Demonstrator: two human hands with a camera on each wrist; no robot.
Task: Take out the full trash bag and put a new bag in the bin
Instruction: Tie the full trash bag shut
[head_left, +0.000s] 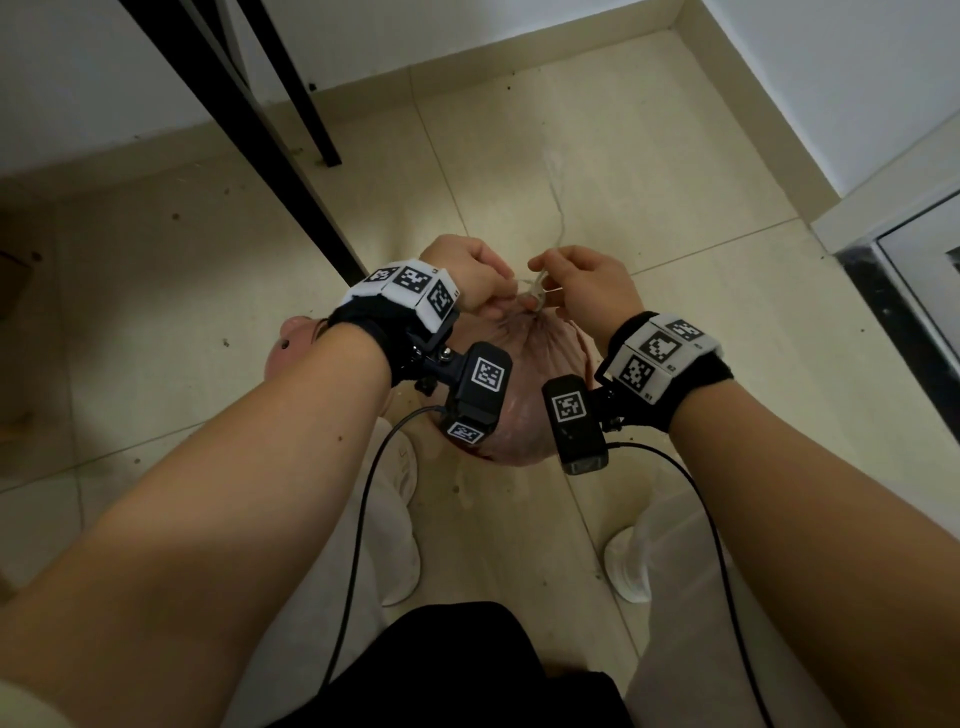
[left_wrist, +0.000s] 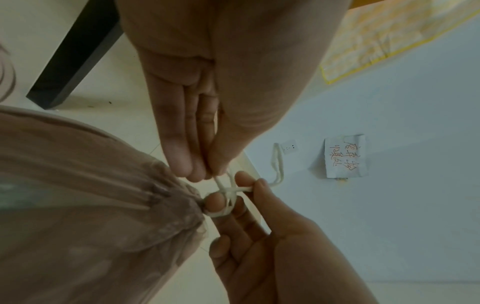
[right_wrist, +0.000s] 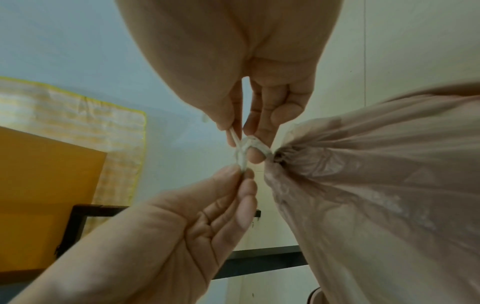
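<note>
Only writing I can see: a handwritten note (left_wrist: 345, 156) taped on the wall w/ red and dark characters, too blurry for me to read. Just left of it a white wall socket (left_wrist: 289, 147). B/w square marker tags on both wristbands, small print on them too small to make out.

My left hand (head_left: 470, 273) pinches the white drawstring (left_wrist: 228, 190) betw thumb and fingertips, right at the gathered neck of the trash bag (head_left: 524, 384). My right hand (head_left: 584, 286) pinches the other strand; one right fingertip (left_wrist: 215, 202) sits thru the loop of the half-made knot. A loose string tail (left_wrist: 276, 164) hangs past my right hand.

The bag is pinkish, see-thru, full, cinched at the top; it stands on the tile floor (head_left: 597, 182) betw my feet, directly under my wrists. Can't tell if a bin is round it.

Room: black table leg (head_left: 270, 135) runs close on my left, nearly by my left wrist. Wall skirting ahead, a white door frame (head_left: 883, 208) to the right. Open floor lies fwd and fwd-right of the bag.
</note>
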